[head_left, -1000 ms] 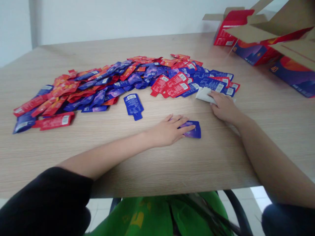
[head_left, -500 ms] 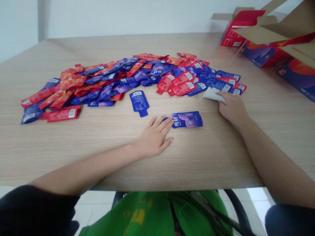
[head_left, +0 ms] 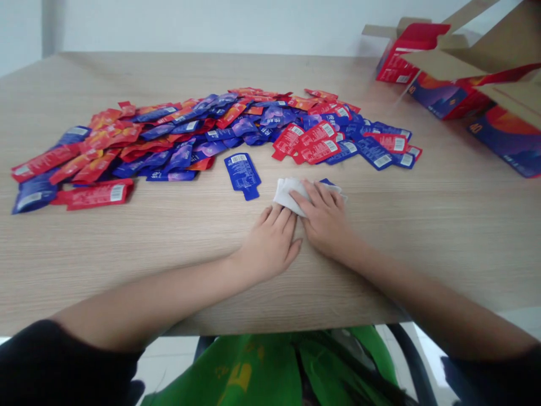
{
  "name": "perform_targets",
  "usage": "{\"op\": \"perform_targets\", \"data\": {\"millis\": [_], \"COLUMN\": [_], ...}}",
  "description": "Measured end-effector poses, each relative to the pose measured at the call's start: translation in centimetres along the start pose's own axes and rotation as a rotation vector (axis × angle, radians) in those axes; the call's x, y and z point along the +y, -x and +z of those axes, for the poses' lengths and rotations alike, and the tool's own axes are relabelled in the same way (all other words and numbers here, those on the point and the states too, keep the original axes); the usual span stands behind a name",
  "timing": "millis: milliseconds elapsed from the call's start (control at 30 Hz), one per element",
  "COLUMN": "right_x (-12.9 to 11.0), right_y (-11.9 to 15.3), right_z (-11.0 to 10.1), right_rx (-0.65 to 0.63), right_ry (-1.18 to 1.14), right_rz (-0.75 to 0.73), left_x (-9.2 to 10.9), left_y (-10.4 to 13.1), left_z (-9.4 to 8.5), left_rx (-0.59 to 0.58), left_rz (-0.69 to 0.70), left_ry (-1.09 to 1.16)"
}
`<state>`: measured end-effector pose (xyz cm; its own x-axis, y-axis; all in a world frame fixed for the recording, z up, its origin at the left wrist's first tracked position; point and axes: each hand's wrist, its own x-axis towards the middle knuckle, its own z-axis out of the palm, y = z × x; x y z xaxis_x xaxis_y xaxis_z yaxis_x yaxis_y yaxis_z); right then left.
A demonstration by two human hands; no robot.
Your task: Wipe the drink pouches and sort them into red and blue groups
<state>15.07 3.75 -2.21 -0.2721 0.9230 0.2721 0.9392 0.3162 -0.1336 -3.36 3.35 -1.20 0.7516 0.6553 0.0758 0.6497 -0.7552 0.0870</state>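
My right hand (head_left: 327, 223) presses a folded white cloth (head_left: 286, 190) down over a blue sachet (head_left: 328, 182). Cloth and fingers hide most of that sachet; only a bit of its upper right edge shows. Flat on the table lies my left hand (head_left: 270, 245), fingers outstretched, its fingertips meeting the cloth's lower edge at the sachet's left end. Just up and left of the hands, a second blue sachet (head_left: 242, 172) rests barcode side up with its narrow spout end pointing toward me.
A long heap of red and blue sachets (head_left: 169, 160) spreads across the middle of the wooden table (head_left: 105, 270). Open cartons stand at the back right: a red one (head_left: 397, 62), a blue and red one (head_left: 439, 96), and another (head_left: 507, 135) nearer.
My right hand has carried the white cloth leftward from beside the heap's right end onto the blue sachet, covering it. My left hand has stayed nearly in place.
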Motion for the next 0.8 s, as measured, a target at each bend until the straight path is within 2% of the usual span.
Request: {"op": "perform_targets", "data": {"millis": [100, 167, 267, 333, 433, 500, 600, 667, 800], "right_x": [1.4, 1.8, 1.1, 1.0, 2.0, 2.4, 2.1, 2.1, 2.3], "right_y": [-0.2, -0.2, 0.1, 0.0, -0.3, -0.3, 0.1, 0.2, -0.1], "right_z": [0.9, 0.7, 0.1, 0.0, 0.1, 0.2, 0.3, 0.3, 0.2], "right_rx": [0.058, 0.07, -0.029, -0.066, 0.019, 0.059, -0.01, -0.039, 0.05], "right_ry": [0.023, 0.035, 0.012, -0.017, -0.003, 0.017, -0.021, -0.055, -0.014], "right_rz": [0.169, 0.204, -0.02, -0.074, 0.161, 0.215, -0.014, -0.065, 0.169], "left_x": [0.1, 0.3, 0.6, 0.8, 0.8, 0.8, 0.8, 0.8, 0.8], "left_y": [0.2, 0.2, 0.2, 0.2, 0.3, 0.3, 0.3, 0.3, 0.4], "left_z": [0.0, 0.0, 0.0, -0.1, -0.2, -0.2, -0.2, -0.1, 0.0], "left_rx": [-0.052, -0.07, -0.07, -0.067, -0.068, -0.075, -0.084, -0.078, -0.065], "left_rz": [-0.009, -0.018, -0.034, -0.043, -0.045, -0.05, -0.063, -0.062, -0.054], "left_ry": [-0.008, -0.013, -0.027, -0.039, -0.06, -0.071, -0.074, -0.071, -0.08]}}
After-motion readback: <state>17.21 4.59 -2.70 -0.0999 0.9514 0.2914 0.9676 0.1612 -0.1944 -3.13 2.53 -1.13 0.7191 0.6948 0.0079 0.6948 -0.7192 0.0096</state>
